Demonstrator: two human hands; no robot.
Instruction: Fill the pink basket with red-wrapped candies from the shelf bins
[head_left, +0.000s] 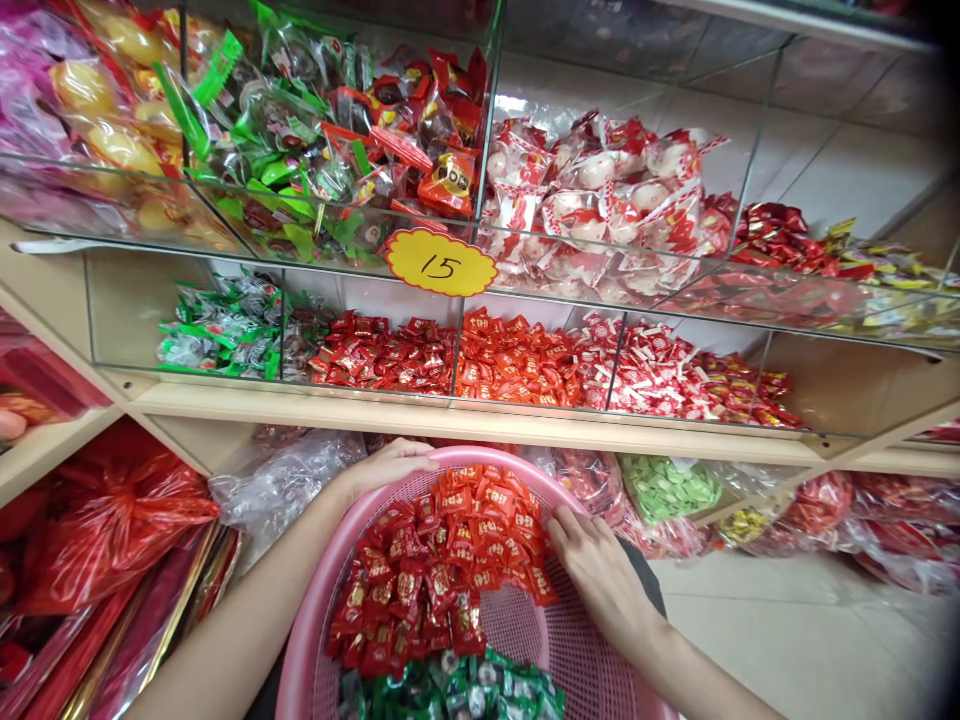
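Note:
A pink plastic basket [298, 640] with mesh walls is in front of me at the bottom. My left hand [390, 466] grips its far left rim. On the right side, my right hand [592, 560] is closed over the rim, with bent fingers inside, close against the orange-red wrapped candies [491, 520]. Its thumb and the rim below it are hidden. Inside the basket, dark red wrapped candies [405, 590] lie beside the orange-red ones, and green wrapped candies [457, 690] sit nearest me. Part of the mesh bottom shows between the piles.
Ahead, a lower shelf [480, 415] has clear bins of small wrapped candies. Above it are bins of larger packets and a yellow price tag [441, 262] reading 15. Bagged goods [667, 485] lie underneath. A red plastic bag [124, 510] is at left, tiled floor [780, 610] at right.

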